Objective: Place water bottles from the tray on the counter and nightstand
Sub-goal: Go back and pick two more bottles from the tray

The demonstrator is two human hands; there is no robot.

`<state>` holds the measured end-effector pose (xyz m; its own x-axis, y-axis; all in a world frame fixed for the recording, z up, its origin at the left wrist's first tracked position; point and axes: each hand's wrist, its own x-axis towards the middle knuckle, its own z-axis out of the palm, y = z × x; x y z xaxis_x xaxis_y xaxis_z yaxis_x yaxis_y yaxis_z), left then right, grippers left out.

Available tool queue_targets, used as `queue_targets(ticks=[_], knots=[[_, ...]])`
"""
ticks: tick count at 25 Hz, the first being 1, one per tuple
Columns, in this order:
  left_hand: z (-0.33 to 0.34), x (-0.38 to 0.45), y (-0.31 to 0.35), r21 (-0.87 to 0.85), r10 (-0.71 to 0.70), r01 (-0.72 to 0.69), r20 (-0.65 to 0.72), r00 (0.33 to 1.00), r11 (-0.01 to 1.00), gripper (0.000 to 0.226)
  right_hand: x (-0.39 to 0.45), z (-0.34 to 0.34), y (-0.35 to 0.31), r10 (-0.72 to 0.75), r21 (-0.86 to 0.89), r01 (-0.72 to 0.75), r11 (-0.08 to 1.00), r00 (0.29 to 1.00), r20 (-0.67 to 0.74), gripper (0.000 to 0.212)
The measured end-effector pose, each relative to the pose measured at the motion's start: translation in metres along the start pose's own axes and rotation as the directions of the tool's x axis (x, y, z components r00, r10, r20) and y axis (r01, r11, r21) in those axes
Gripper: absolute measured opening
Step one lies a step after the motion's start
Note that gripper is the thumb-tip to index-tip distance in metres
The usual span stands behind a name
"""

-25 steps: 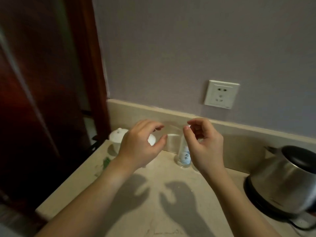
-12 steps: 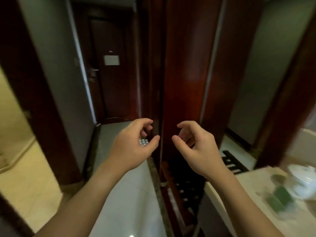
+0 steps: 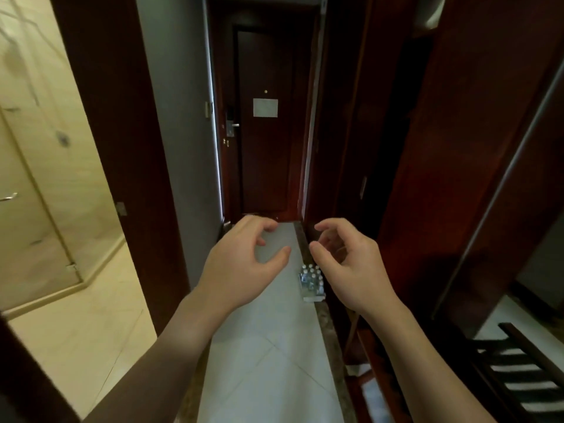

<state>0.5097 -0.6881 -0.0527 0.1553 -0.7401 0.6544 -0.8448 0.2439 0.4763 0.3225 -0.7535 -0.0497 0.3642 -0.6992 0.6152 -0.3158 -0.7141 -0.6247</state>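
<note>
Several small water bottles [image 3: 311,277] stand packed together in a white tray [image 3: 313,298] on the hallway floor, against the dark wooden wall on the right. My left hand [image 3: 244,267] and my right hand [image 3: 348,264] are raised in front of me, fingers curled and apart, holding nothing. In the picture the tray shows between the two hands, just below my right thumb, but it lies farther off on the floor.
A narrow tiled hallway [image 3: 268,355] runs to a dark entrance door [image 3: 265,148]. On the left a doorway opens to a bathroom with a glass shower wall [image 3: 39,193]. Dark wood panels [image 3: 427,178] line the right; a slatted rack [image 3: 518,377] sits at the lower right.
My view has swung left from the counter with the kettle and a standing bottle to the hallway. Both hands are off the bottle and empty. The tray has come into view.
</note>
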Motion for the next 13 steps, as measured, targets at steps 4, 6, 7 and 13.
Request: queue_targets(ticks=[4, 6, 7, 13], knots=[[0.038, 0.059, -0.061, -0.025, -0.009, 0.010, 0.046, 0.999, 1.000, 0.035, 0.062, 0.039, 0.057, 0.048, -0.007, -0.048, 0.999, 0.999, 0.025, 0.038], [0.069, 0.092, -0.091, -0.042, -0.032, 0.034, 0.038, 0.999, 0.999, 0.028, 0.098, 0.055, 0.095, 0.081, -0.007, -0.081, 0.997, 0.997, 0.016, 0.033], [0.087, 0.109, -0.105, -0.053, -0.043, 0.045, 0.034, 0.999, 0.998, 0.026, 0.117, 0.062, 0.117, 0.096, 0.008, -0.096, 0.995, 0.995, 0.003, 0.027], [0.176, 0.259, -0.189, -0.062, -0.050, 0.056, 0.085, 0.995, 0.996, 0.025, 0.271, 0.102, 0.239, 0.140, 0.097, -0.138, 0.986, 0.990, -0.022, 0.014]])
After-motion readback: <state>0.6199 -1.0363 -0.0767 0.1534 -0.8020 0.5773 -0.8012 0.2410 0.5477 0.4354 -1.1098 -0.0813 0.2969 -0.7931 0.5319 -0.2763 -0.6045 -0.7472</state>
